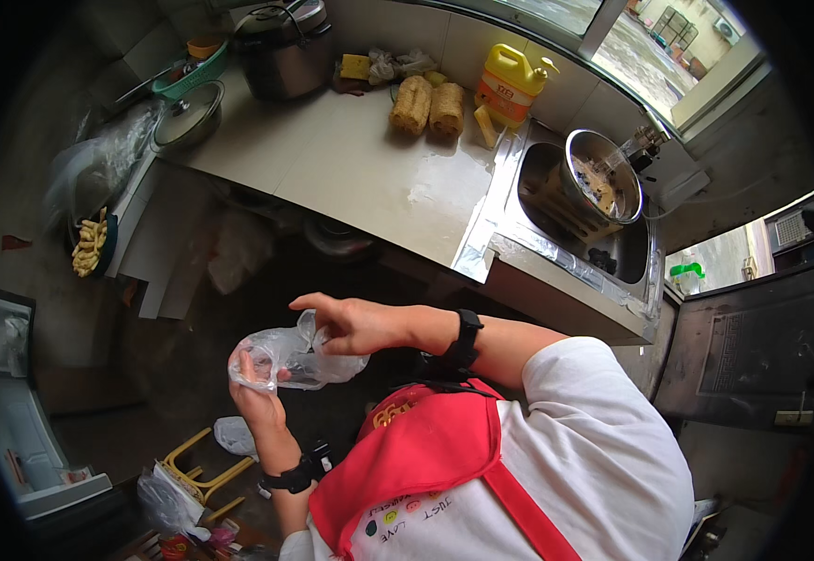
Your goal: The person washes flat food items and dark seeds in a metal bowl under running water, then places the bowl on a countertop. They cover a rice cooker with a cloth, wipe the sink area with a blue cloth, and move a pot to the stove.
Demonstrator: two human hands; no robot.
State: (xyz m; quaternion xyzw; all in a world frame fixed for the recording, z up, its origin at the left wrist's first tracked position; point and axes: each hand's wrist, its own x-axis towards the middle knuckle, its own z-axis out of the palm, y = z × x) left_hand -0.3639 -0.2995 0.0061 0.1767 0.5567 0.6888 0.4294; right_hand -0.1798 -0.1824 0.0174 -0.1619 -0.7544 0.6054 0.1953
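A clear thin plastic bag hangs between my two hands, in front of my red apron. My left hand, wrist banded in black, is partly inside the bag's left end, fingers spread under the film. My right hand pinches the bag's upper right part between thumb and fingers, with the index finger pointing out to the left. Whether anything lies inside the bag I cannot tell; it looks see-through.
Ahead runs a counter with a rice cooker, two loofah-like rolls, a yellow detergent jug and a glass-lidded pot. A metal bowl of murky liquid rests over the sink. An open refrigerator stands lower left, near a yellow-framed stool.
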